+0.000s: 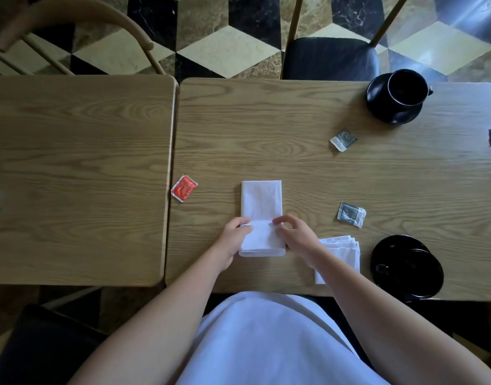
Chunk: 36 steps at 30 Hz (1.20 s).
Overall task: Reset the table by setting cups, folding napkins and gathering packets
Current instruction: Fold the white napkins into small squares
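Near the table's (294,120) front edge, my left hand (233,237) and right hand (295,234) pinch the white napkin's (262,201) near flap at its two corners, and uneven pulling could skew the crease or slide the whole napkin toward the folded stack (341,251)

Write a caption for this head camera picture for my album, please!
Two bare hands, left hand and right hand, fold a white paper napkin on a wooden table.
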Motion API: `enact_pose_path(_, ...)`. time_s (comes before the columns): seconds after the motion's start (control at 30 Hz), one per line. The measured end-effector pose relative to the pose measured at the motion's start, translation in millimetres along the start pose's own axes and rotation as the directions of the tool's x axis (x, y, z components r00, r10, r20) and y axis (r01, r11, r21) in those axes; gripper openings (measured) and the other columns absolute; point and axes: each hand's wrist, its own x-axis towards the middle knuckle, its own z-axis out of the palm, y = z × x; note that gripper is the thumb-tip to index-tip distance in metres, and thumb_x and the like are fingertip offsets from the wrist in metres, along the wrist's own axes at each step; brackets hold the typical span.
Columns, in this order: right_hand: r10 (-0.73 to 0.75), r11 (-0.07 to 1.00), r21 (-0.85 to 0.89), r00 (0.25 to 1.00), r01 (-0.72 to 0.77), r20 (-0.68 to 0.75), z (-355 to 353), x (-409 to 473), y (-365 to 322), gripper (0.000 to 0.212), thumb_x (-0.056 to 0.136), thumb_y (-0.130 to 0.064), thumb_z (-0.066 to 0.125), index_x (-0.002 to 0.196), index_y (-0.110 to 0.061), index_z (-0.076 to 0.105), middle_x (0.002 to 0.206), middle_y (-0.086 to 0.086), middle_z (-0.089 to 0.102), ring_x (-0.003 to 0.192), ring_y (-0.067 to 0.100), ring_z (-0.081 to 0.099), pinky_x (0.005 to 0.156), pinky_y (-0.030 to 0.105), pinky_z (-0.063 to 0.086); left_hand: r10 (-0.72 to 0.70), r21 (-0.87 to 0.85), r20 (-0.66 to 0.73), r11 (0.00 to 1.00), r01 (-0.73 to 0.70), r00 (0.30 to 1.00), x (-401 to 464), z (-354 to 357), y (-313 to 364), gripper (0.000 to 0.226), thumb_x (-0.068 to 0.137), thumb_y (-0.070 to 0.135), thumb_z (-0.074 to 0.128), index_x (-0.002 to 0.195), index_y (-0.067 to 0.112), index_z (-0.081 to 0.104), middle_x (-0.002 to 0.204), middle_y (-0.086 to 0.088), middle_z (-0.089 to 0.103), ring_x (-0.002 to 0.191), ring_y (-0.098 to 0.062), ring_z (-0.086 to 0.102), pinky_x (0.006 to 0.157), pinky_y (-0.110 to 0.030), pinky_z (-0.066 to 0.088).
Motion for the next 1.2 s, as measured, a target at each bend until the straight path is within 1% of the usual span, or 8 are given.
enact_pose_path(0.17,0.187,0.863,0.439,0.965,-0.251,0.183,-7.7,7.6,-16.9,0.019,0.089,-0.018,0.053,0.096,-0.007,0.067,0.072,0.005,0.062,0.055,0.015,0.062,0.057,0.028,0.052,-0.217,-0.319,0.134,0.914,0.249,0.967,-0.2,-3.6,30.9,0.017,0.092,0.012,0.053,0.1,0.004,0.066,0.088,-0.012,0.069,0.072,-0.02,0.064,0.06,-0.027,0.053)
enact_pose_path(0.33,0.228,0.608,0.674,0.905,-0.419,0.358,-20.8,16.6,-36.8,0.034,0.092,-0.018,0.036,0.1,0.006,0.058,0.078,0.021,0.074,0.066,0.026,0.075,0.06,0.033,0.063,-0.279,-0.537,0.311,0.738,0.41,0.909,10.4,-9.7,58.9,0.052,0.088,0.033,0.041,0.101,-0.014,0.059,0.08,-0.026,0.07,0.059,-0.032,0.068,0.055,-0.037,0.06)
enact_pose_path(0.47,0.214,0.779,0.559,0.958,-0.286,0.191,-21.2,25.7,-38.9,0.012,0.093,-0.009,0.051,0.096,-0.002,0.06,0.07,0.008,0.071,0.055,0.015,0.063,0.054,0.026,0.055,-0.325,-0.155,0.099,0.928,0.337,0.94,18.8,-7.5,64.4,0.021,0.083,0.028,0.05,0.086,0.008,0.055,0.059,-0.007,0.056,0.038,-0.015,0.041,0.043,-0.021,0.042)
enact_pose_path(0.57,0.121,0.954,0.277,0.993,-0.113,-0.011,-19.6,35.5,-35.5,0.012,0.092,-0.024,0.064,0.086,-0.013,0.066,0.066,0.0,0.064,0.046,0.008,0.052,0.044,0.02,0.043,-0.154,0.218,-0.101,0.961,0.172,0.983,27.8,-2.3,56.7,0.032,0.088,0.04,0.06,0.069,0.015,0.051,0.056,-0.005,0.05,0.041,-0.016,0.037,0.042,-0.02,0.03)
enact_pose_path(0.93,-0.021,0.996,0.078,0.983,0.035,-0.18,-11.9,51.3,-45.0,0.026,0.088,-0.036,0.073,0.078,-0.017,0.059,0.059,-0.003,0.071,0.051,0.009,0.065,0.061,0.036,0.059,-0.039,0.409,-0.26,0.901,0.147,0.965,31.4,0.6,58.1,0.054,0.091,0.055,0.044,0.083,0.003,0.058,0.064,-0.014,0.071,0.044,-0.021,0.06,0.043,-0.022,0.039)
enact_pose_path(1.03,-0.104,0.995,-0.03,0.964,0.1,-0.243,-11.9,41.7,-52.7,0.025,0.088,-0.036,0.069,0.084,-0.017,0.053,0.072,0.001,0.073,0.067,0.021,0.071,0.063,0.04,0.059,0.291,0.696,-0.296,0.718,-0.004,0.91,26.2,1.3,60.4,0.035,0.092,0.041,0.053,0.094,0.006,0.053,0.087,-0.018,0.069,0.077,-0.036,0.064,0.062,-0.037,0.046)
enact_pose_path(1.1,-0.314,0.908,-0.349,0.929,0.233,-0.197,-11.5,32.2,-53.9,0.017,0.09,-0.033,0.063,0.088,-0.019,0.053,0.081,0.0,0.073,0.074,0.026,0.067,0.066,0.037,0.053,0.52,0.843,-0.072,0.488,-0.227,0.851,17.2,2.7,61.0,0.021,0.089,0.032,0.058,0.092,0.013,0.049,0.086,-0.012,0.066,0.078,-0.035,0.061,0.06,-0.035,0.04)
enact_pose_path(1.2,-0.504,0.621,-0.629,0.853,0.468,0.137,-0.2,21.6,-52.4,0.011,0.09,-0.024,0.059,0.1,-0.019,0.06,0.098,0.003,0.072,0.085,0.032,0.068,0.067,0.037,0.05,0.544,0.86,0.324,0.173,-0.481,0.774,14.0,3.0,58.7,0.017,0.085,0.02,0.064,0.096,0.014,0.053,0.098,-0.007,0.062,0.094,-0.03,0.061,0.069,-0.037,0.042)
